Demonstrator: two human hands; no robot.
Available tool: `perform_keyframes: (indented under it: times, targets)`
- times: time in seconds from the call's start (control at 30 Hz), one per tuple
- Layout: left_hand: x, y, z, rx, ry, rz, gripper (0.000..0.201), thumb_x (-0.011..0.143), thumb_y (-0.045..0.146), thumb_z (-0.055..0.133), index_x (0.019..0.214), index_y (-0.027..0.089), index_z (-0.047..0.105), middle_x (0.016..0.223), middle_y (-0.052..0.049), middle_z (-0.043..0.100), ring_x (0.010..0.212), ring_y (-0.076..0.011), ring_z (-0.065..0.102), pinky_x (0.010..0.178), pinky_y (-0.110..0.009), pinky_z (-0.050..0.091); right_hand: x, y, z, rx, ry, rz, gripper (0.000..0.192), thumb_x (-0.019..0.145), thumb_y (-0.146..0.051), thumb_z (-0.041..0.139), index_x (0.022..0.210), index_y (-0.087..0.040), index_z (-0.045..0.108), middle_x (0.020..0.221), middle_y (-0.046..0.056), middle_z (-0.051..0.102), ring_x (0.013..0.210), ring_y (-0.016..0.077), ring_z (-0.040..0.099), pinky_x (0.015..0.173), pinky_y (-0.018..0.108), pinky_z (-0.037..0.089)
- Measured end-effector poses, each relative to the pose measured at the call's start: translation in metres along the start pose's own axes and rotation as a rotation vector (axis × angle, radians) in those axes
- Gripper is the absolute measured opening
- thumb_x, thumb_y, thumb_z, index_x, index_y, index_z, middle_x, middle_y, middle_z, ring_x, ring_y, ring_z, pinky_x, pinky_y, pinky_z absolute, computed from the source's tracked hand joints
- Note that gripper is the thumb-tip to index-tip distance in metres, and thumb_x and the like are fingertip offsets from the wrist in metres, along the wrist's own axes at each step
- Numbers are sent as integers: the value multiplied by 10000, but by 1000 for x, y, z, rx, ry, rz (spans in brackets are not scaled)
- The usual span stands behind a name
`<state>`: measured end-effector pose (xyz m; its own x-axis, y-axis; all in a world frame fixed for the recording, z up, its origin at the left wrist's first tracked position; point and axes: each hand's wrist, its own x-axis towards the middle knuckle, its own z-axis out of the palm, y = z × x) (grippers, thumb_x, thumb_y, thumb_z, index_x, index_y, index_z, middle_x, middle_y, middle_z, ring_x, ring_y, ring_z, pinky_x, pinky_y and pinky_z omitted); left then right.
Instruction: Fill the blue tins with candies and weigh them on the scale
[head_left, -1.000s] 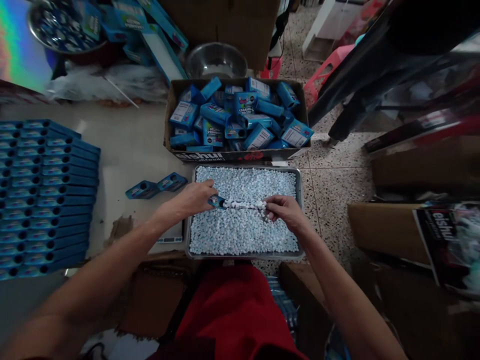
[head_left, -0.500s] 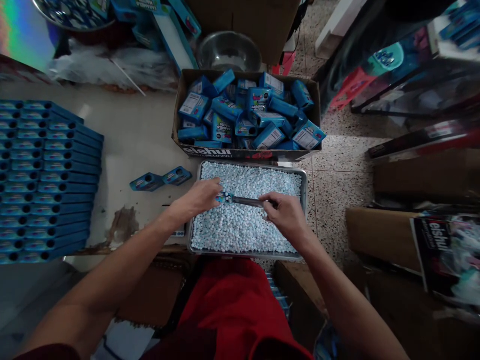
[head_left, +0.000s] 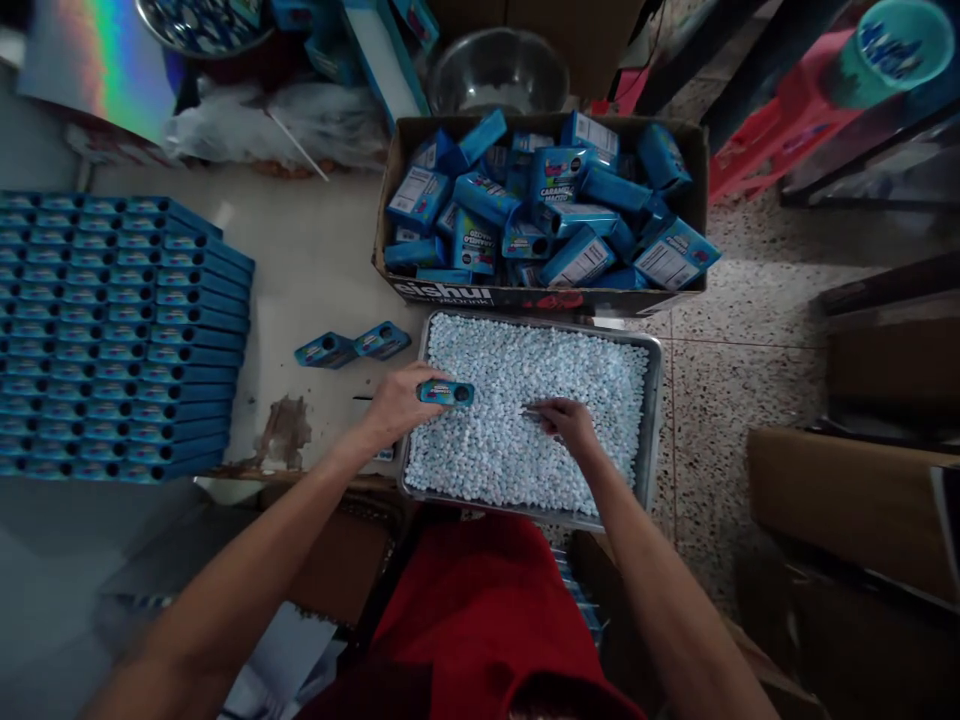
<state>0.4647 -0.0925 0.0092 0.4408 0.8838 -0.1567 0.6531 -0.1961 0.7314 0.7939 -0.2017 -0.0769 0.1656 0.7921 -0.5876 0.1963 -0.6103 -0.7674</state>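
My left hand [head_left: 401, 400] grips a small blue candy box [head_left: 445, 392] at the left edge of a metal tray [head_left: 654, 400] filled with small white-blue candies [head_left: 540, 370]. My right hand [head_left: 566, 422] rests on the candies in the middle of the tray, its fingers closed around a thin metal scoop [head_left: 534, 410] whose tip points left. Two more small blue boxes [head_left: 352, 346] lie on the table just left of the tray.
A cardboard carton [head_left: 547, 215] full of blue packages stands behind the tray. Rows of stacked blue boxes [head_left: 112, 335] cover the table's left side. A steel bowl [head_left: 499, 70] sits behind the carton. Brown cartons [head_left: 855, 495] stand on the floor at the right.
The scoop held a row of candies against the box's end; now the box is apart from it, turned flat in my left hand. My right hand has lowered the scoop onto the candies.
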Motion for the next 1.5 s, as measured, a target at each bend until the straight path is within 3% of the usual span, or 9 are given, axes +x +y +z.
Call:
perform_keyframes:
  times: [0.17, 0.37, 0.53, 0.83, 0.97, 1.2, 1.27, 1.33, 1.5]
  targets:
    - [-9, 3, -14, 131, 27, 2, 319, 734, 159, 723, 1044, 206, 785, 979, -40, 703, 940, -214, 698, 860, -310, 543, -20, -31, -19, 178, -66, 71, 506, 642, -550, 805, 906, -119, 768, 577, -3, 629, 471, 92, 478, 473, 238, 389]
    - [-6, 14, -5, 152, 7, 22, 307, 719, 128, 719, 1009, 211, 774, 999, -47, 715, 964, -229, 699, 881, -320, 542, -35, -92, -31, 245, -112, 36, 406, 651, -443, 864, 918, -144, 800, 635, 24, 685, 506, 98, 544, 487, 233, 431]
    - [-7, 10, 3, 130, 20, 48, 327, 705, 149, 767, 1026, 209, 762, 995, -40, 706, 968, -234, 690, 868, -324, 532, -44, -140, -13, -21, -55, -132, 234, 781, -304, 712, 924, -149, 813, 552, 1, 643, 484, 125, 580, 497, 257, 457]
    - [-17, 9, 10, 12, 36, 22, 294, 711, 193, 794, 1000, 196, 746, 989, -39, 693, 964, -231, 676, 896, -344, 515, -96, -200, 19, -544, 68, -460, 250, 811, -134, 596, 902, -185, 823, 632, 15, 684, 605, 147, 630, 608, 270, 446]
    - [-24, -3, 13, -144, 85, -103, 350, 684, 238, 824, 1025, 213, 749, 1035, -40, 706, 1006, -245, 674, 918, -360, 519, -101, -177, -11, -392, 80, -340, 254, 868, -241, 619, 1006, -185, 826, 666, 17, 702, 561, 138, 632, 571, 261, 483]
    - [-45, -39, 13, -497, 212, -353, 450, 611, 275, 847, 1049, 209, 766, 1105, -62, 746, 1056, -256, 678, 969, -372, 531, -76, -36, -127, -45, 433, 12, 392, 628, -443, 825, 873, -137, 814, 675, 67, 727, 551, 164, 641, 551, 284, 555]
    - [-49, -42, 10, -539, 225, -359, 467, 604, 265, 848, 1061, 204, 767, 1101, -60, 750, 1047, -245, 681, 978, -363, 529, -57, -8, -125, 34, 408, 44, 418, 548, -464, 863, 809, -145, 797, 638, 55, 708, 531, 155, 615, 533, 282, 543]
    - [-52, -40, 8, -526, 247, -368, 463, 604, 241, 847, 1060, 203, 771, 1102, -57, 749, 1038, -239, 683, 972, -354, 528, -35, 4, -100, 71, 335, 63, 451, 505, -488, 884, 780, -143, 787, 605, 39, 683, 514, 147, 592, 520, 281, 527]
    - [-54, -30, -2, -291, 281, -345, 432, 634, 196, 862, 1057, 230, 781, 1071, -39, 735, 1004, -234, 677, 962, -361, 531, 4, -4, -35, 130, 130, 115, 499, 490, -509, 898, 790, -124, 789, 556, 21, 638, 488, 121, 534, 491, 259, 456]
